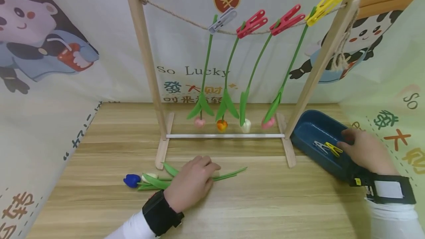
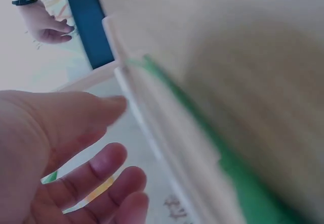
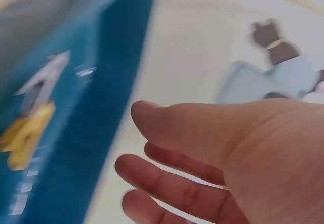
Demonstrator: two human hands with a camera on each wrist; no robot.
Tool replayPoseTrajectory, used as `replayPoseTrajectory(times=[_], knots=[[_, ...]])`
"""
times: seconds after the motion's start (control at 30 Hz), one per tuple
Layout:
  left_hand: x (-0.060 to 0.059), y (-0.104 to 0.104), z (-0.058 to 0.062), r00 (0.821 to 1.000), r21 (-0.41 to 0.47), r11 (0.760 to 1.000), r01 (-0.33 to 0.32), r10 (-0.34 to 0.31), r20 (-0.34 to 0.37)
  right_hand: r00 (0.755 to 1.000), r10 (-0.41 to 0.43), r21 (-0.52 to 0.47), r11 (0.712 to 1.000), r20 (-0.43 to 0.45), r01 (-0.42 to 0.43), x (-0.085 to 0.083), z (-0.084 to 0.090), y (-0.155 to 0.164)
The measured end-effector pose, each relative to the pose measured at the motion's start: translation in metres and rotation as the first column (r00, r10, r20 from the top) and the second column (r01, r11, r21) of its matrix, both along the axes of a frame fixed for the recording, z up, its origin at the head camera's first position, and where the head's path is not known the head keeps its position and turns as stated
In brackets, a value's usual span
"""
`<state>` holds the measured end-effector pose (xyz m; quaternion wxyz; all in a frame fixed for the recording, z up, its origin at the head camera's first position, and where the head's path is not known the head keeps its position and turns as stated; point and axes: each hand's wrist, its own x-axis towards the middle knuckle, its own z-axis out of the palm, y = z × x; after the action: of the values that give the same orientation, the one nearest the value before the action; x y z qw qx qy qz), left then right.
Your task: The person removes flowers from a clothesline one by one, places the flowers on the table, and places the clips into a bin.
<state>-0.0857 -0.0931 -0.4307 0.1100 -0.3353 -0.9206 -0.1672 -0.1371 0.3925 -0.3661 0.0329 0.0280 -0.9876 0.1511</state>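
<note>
I watched the left hand (image 1: 190, 183), fingers relaxed and parted, over blue and white green-stemmed tulips (image 1: 156, 183) at seven o'clock, right hand (image 1: 368, 150), loosely spread, by a dark-blue oblong tray (image 1: 310, 135), four o'clock.

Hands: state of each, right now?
Left hand: open, holding nothing, over the loose tulips.
Right hand: open, holding nothing, by the blue bin.

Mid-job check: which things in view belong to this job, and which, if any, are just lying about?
In the job, it seems:
left hand, over the loose flowers
right hand, at the blue bin
loose clips in the bin
rope on the wooden frame
hanging flowers and hanging clips

Just there:
printed sheet behind the frame
table
black wrist straps
</note>
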Motion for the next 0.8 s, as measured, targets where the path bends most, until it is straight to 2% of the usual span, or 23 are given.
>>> replayPoseTrajectory(times=[0.1,0.2,0.37,0.53,0.67,0.8], knots=[[-0.004,-0.003,0.016,0.999,0.031,0.999,-0.022,0.023,-0.038,0.999,0.026,-0.006,1.000,-0.024,-0.026,0.003,0.021,-0.015],[-0.009,-0.008,0.034,0.995,0.101,0.995,-0.023,0.033,-0.092,0.997,0.049,0.004,0.999,-0.063,-0.049,0.007,0.040,-0.030],[-0.020,-0.018,0.062,0.972,0.255,0.967,0.010,0.051,-0.231,0.980,0.107,0.034,0.994,-0.170,-0.102,0.012,0.070,-0.058],[-0.033,-0.025,0.089,0.938,0.403,0.914,0.050,0.095,-0.332,0.952,0.168,0.075,0.985,-0.257,-0.153,0.020,0.103,-0.091],[-0.039,-0.027,0.112,0.926,0.502,0.863,0.066,0.134,-0.353,0.923,0.229,0.094,0.973,-0.309,-0.210,0.024,0.128,-0.118],[-0.043,-0.027,0.132,0.924,0.582,0.809,0.084,0.156,-0.350,0.856,0.322,0.113,0.946,-0.404,-0.303,0.027,0.149,-0.139]])
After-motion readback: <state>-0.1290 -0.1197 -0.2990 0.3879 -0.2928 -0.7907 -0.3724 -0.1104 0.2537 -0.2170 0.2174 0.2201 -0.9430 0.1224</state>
